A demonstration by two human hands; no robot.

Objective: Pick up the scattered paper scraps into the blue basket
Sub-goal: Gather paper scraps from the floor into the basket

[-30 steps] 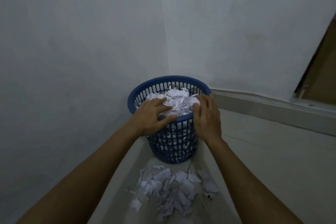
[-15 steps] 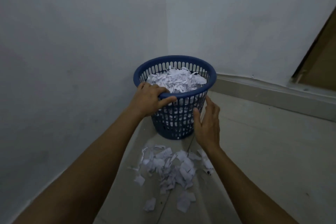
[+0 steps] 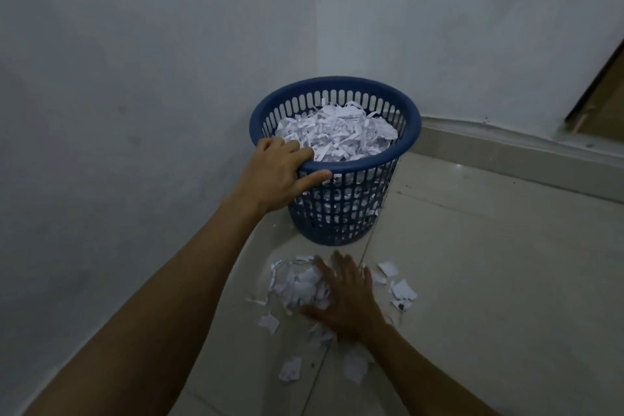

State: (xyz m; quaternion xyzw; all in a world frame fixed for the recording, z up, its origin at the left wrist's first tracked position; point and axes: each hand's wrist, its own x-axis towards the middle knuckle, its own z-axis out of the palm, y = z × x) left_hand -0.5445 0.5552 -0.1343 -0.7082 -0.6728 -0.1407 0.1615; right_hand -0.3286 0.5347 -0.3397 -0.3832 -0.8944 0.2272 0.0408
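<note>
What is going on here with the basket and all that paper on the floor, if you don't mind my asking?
A person is clearing torn paper off a tiled floor in a room corner. Their left hand grips the near rim of the blue basket, which is already heaped with paper. Their right hand is spread, blurred, over the scattered paper scraps in front of the basket. Several scraps lie loose around that hand, so the job is unfinished.

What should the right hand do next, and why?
Probably curl its fingers to gather a handful: the right hand lies spread over the floor scraps, while the left hand grips the basket rim, steadying it.
</note>
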